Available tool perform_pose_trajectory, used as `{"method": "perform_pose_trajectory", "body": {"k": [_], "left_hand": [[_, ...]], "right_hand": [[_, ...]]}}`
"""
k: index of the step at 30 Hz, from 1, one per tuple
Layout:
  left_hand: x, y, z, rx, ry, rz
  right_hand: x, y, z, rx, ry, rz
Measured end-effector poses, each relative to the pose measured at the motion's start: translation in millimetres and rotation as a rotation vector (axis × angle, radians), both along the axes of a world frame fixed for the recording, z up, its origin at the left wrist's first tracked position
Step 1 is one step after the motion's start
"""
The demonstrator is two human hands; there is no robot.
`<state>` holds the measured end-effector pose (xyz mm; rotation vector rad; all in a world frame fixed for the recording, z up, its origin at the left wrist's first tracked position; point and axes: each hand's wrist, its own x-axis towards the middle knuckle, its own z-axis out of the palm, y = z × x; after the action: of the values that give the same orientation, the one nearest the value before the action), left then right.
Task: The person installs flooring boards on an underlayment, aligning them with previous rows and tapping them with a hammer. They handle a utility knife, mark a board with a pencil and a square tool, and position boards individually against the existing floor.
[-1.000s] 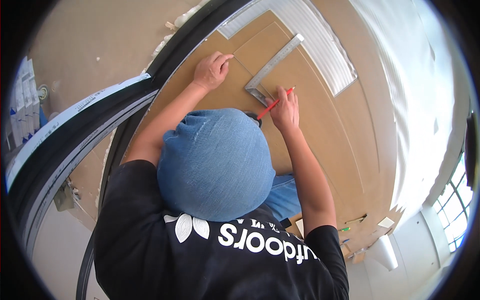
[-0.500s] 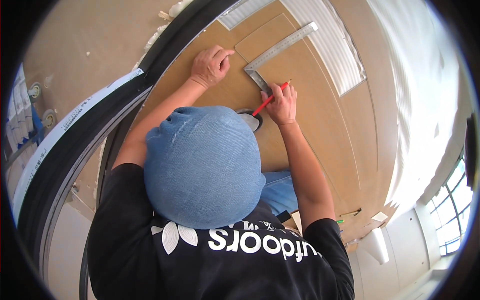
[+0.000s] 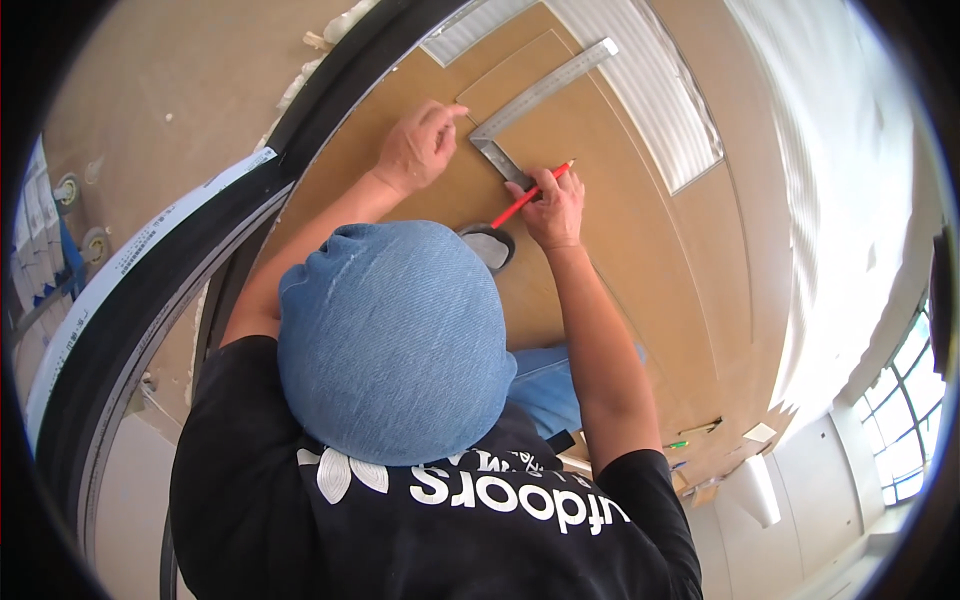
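Observation:
A large tan panel lies under both hands. On it rests a metal L-shaped square, its long arm pointing up and to the right. In my right hand a red pencil is held slantwise, its sharpened tip pointing up and right, off the panel's lines. Fingers of that hand are at the short arm of the square. My left hand, slightly blurred, is left of the square's corner with its index finger stretched out and other fingers partly curled. I see nothing in it. Thin scored lines frame the square's area.
A round dark-rimmed opening or disc is close to my right wrist. White corrugated material shows through a rectangular cutout. A curved black frame borders the panel's left. Rounded blue denim, apparently my knee, fills the middle. Small tools lie lower right.
The whole view has shifted slightly left. My left hand has drawn back a little toward me and blurred. The pencil stays in my right hand, and the square keeps its place on the panel.

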<state>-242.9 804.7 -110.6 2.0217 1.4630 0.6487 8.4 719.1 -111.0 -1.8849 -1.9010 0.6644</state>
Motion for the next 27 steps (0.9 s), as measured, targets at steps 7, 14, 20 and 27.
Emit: {"method": "perform_pose_trajectory", "body": {"k": [7, 14, 20, 27], "left_hand": [[60, -10, 21, 0.078, 0.328, -0.519], [75, -3, 16, 0.085, 0.615, -0.635], [78, 2, 11, 0.050, 0.504, -0.629], [81, -1, 12, 0.045, 0.453, -0.609]], "right_hand": [[0, -2, -7, 0.029, -0.020, 0.016], [-1, -2, -6, 0.028, 0.011, 0.024], [2, -5, -6, 0.007, -0.010, 0.008], [3, -8, -9, -0.010, 0.041, 0.006]]}}
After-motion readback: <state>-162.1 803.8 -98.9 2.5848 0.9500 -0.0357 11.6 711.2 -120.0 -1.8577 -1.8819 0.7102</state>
